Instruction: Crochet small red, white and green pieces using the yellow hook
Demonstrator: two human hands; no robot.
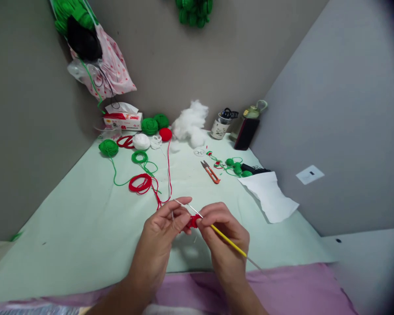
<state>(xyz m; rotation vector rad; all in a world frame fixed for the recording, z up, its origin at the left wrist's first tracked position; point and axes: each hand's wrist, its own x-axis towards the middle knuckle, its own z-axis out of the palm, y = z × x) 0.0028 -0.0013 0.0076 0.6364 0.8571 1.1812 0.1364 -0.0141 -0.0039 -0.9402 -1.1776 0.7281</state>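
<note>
Between my two hands is a small red crochet piece (193,221). My left hand (167,225) pinches its left side, with white yarn (181,202) running over the raised index finger. In my right hand (225,232) is a crochet hook (229,241) with a yellow grip, its metal tip pointing up and left above the red piece. The thumb and fingers of that hand also touch the piece's right edge. Whether the hook's tip has caught the yarn is too small to tell. Red and white strands lead from the hands back toward the yarn on the table.
Coiled red yarn (140,183), coiled green yarn (139,157) and a green ball (108,148) lie at left. Orange thread snips (210,172) lie ahead. White stuffing (191,122), a tissue box (123,120) and a phone (247,134) stand at the back. White paper (269,197) lies right.
</note>
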